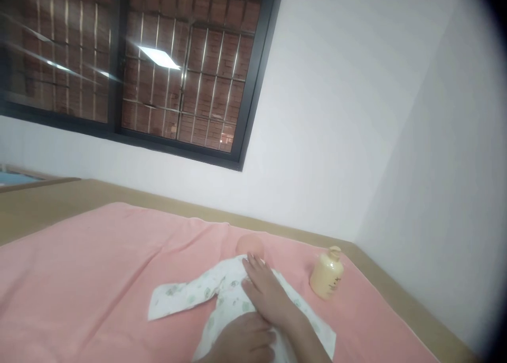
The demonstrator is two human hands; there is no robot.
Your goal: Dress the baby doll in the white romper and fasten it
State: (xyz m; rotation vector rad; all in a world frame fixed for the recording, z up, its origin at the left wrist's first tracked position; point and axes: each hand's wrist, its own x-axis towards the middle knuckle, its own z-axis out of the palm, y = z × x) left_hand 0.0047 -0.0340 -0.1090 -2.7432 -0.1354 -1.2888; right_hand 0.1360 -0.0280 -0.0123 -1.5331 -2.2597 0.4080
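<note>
A white long-sleeved baby garment (229, 289) with small green prints lies spread, one sleeve stretched to the left and the other to the right. Above its neckline shows a smooth, round, pinkish head (250, 244), like a doll's; most of it is hidden. My right hand (266, 292) rests on the upper chest of the garment with fingers stretched out. Lower down, my left hand (245, 337) has its fingers curled against the garment's front and seems to grip the fabric. Its fingertips are partly hidden.
A pale yellow pump bottle (327, 274) stands to the right of the garment. Beneath everything is a pink cloth (119, 268) over a tan surface (43, 207). Behind rise a white wall (317, 115) and a dark-framed window (241, 115) with bars outside.
</note>
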